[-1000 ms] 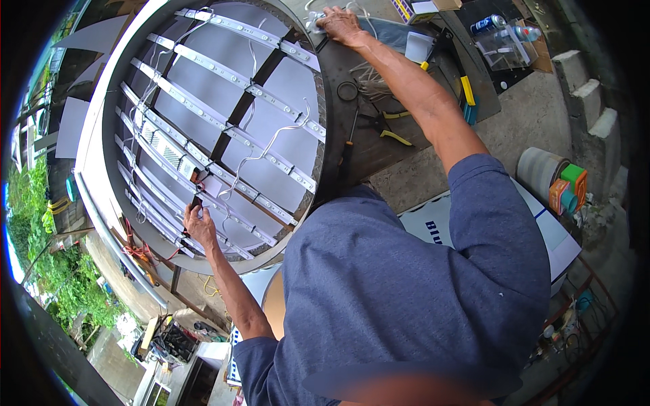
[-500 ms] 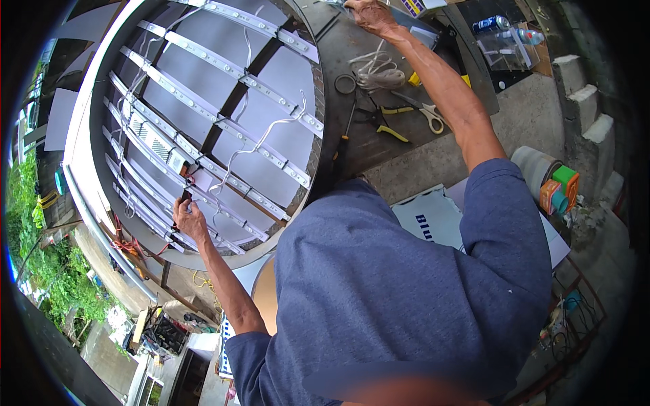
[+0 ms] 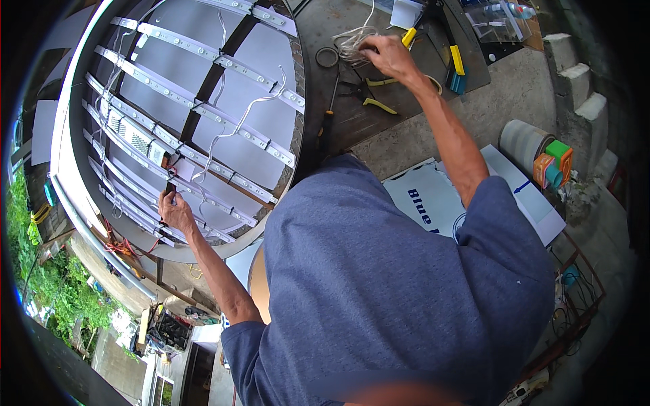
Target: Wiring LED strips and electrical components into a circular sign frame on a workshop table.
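Note:
My left hand [image 3: 177,213] reaches into a large round light box [image 3: 187,254] fitted with rows of white LED strips [image 3: 196,106]. Its fingers are closed around a small dark piece near the end of a perforated power supply [image 3: 132,134]; the piece is mostly hidden. On the dark table, my right hand [image 3: 394,57] has its fingertips bent onto a coil of white cable [image 3: 350,46]. Scissors lie mostly covered beneath this hand. Close by are yellow-handled pliers [image 3: 379,105], a screwdriver [image 3: 326,122] and a roll of tape [image 3: 327,57].
A yellow-and-black tool [image 3: 456,59] lies at the table's right side. A clear plastic bin [image 3: 497,26] stands at the far right. Printed white panels [image 3: 420,196] lie right of my body. Loose white wires [image 3: 230,145] hang across the strips. Red wires [image 3: 122,247] dangle outside the box's rim.
My right hand has come back from the table's far side to the white cable coil. My left hand stays at about the same spot inside the box. The whole view has shifted slightly.

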Demonstrator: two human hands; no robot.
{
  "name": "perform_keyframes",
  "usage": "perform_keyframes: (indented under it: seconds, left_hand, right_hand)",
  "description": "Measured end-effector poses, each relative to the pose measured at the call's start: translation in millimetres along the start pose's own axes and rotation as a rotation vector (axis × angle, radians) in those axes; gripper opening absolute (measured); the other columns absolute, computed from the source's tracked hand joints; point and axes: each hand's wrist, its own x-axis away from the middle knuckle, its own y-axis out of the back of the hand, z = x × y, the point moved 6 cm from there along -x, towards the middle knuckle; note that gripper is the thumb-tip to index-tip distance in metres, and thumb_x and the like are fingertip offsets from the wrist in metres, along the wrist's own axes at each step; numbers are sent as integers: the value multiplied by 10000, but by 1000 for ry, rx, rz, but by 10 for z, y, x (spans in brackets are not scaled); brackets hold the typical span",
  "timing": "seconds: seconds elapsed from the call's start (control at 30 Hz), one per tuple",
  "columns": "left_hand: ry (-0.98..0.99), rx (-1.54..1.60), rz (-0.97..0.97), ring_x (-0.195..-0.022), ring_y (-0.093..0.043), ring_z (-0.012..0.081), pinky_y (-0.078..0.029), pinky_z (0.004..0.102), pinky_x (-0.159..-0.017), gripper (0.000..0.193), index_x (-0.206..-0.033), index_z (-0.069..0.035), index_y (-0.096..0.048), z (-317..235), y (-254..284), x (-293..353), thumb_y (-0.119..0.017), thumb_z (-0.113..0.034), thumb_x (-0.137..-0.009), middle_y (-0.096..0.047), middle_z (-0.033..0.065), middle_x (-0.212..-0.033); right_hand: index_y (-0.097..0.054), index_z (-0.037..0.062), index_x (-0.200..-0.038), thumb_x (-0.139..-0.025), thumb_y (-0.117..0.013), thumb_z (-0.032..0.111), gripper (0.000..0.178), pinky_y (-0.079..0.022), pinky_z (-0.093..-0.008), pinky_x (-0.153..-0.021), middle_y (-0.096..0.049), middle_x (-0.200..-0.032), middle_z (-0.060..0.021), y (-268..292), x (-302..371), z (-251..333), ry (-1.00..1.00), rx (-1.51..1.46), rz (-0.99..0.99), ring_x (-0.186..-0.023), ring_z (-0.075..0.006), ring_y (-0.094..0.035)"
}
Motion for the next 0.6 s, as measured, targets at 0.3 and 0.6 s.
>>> perform_keyframes:
  seconds: [0.3, 0.6]
  left_hand:
    - [-34, -49, -13, -1090, -635, 308, -461, 400, -966, 123, -882, -34, -737, 37, 22, 6, -741, -83, -769, -713, 105, -1152]
    - [-35, -15, -62, -1063, -644, 292, -484, 429, -920, 252, -947, -109, -760, -48, 124, 11, -753, -200, -712, -713, 33, -1107]
  right_hand:
    - [-744, 53, -986, -891, -663, 172, 172, -530, -410, -790, -705, -938, -136, -27, 37, 117, -14, -17, -249, -884, -334, -684]
    - [-695, 149, -1196, -936, -557, 166, 295, -484, -439, -898, -658, -1002, -138, -38, -2067, -151, 430, 494, -264, -1011, -329, -621]
